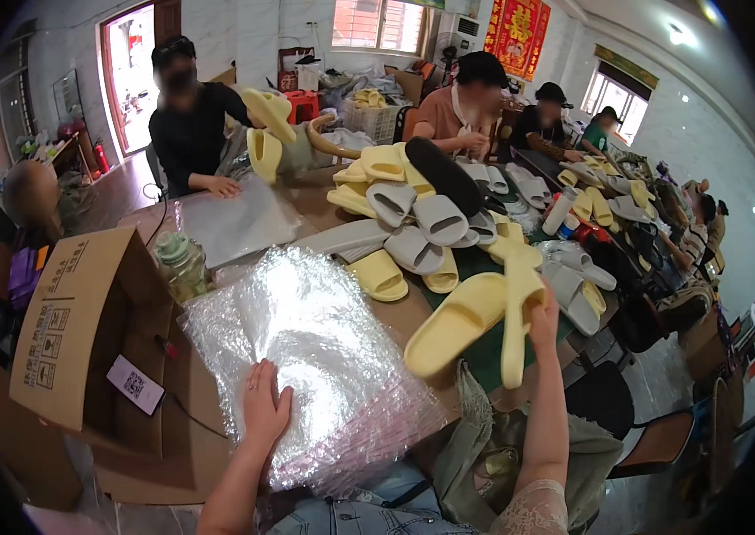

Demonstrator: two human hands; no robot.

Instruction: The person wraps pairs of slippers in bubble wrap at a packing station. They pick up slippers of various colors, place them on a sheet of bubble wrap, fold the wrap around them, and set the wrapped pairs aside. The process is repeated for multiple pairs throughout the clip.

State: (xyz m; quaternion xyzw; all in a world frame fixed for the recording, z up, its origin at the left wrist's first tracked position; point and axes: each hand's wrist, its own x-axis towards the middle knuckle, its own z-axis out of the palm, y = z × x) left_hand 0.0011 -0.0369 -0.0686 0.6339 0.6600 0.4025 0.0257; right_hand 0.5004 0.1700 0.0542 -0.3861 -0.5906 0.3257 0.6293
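Observation:
My left hand (263, 406) lies flat with its fingers stretched out on a stack of shiny clear plastic bags (324, 334), pinkish along the near edge. Over to the right, my right hand (542, 323) grips a yellow slipper (515, 334), which stands on edge with its toe pointing down. A second yellow slipper (449, 332) touches it on the left, sole down and tilted; whether my right hand also bears it, I cannot tell. Just beyond lies a heap of yellow and grey slippers (431, 218), with a black slipper (444, 181) on top.
An opened cardboard box (61, 330) stands at the left, with a phone (136, 385) by it. Behind the bags are a lidded glass jar (180, 266) and flat clear plastic (239, 218). Across the table a co-worker (195, 134) handles yellow slippers; others sit farther right. A chair (654, 443) stands at right.

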